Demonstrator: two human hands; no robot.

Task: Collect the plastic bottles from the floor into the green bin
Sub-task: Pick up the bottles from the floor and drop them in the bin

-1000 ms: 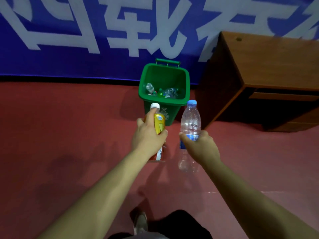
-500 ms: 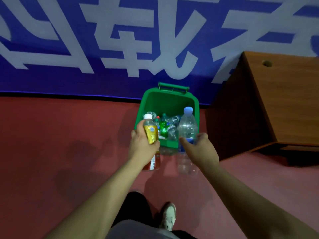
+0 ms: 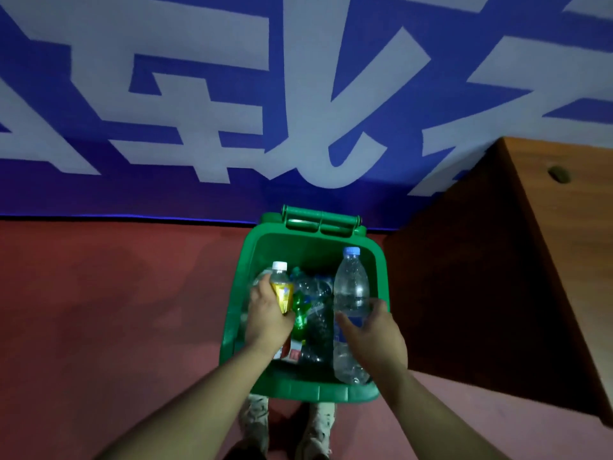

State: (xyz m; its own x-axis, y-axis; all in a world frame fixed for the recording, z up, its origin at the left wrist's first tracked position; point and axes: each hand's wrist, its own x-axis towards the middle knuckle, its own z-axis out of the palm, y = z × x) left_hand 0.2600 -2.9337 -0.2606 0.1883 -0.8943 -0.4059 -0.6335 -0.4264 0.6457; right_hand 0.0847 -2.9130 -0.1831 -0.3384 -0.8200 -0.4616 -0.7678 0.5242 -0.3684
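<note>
The green bin (image 3: 308, 391) stands on the red floor directly below me, lid open, with several plastic bottles (image 3: 315, 313) piled inside. My left hand (image 3: 267, 318) grips a yellow-labelled bottle (image 3: 282, 290) with a white cap, held upright over the bin's left half. My right hand (image 3: 374, 335) grips a clear water bottle (image 3: 351, 287) with a light blue cap, upright over the bin's right half. Both held bottles hang above the opening.
A brown wooden desk (image 3: 544, 260) stands close to the bin's right side. A blue banner with large white characters (image 3: 232, 111) covers the wall behind. My shoes (image 3: 318, 423) touch the bin's front edge. Red floor (image 3: 116, 310) spreads to the left.
I have stepped up to the bin, which now sits right below me. Both hands have carried their bottles forward from in front of the bin to over its opening.
</note>
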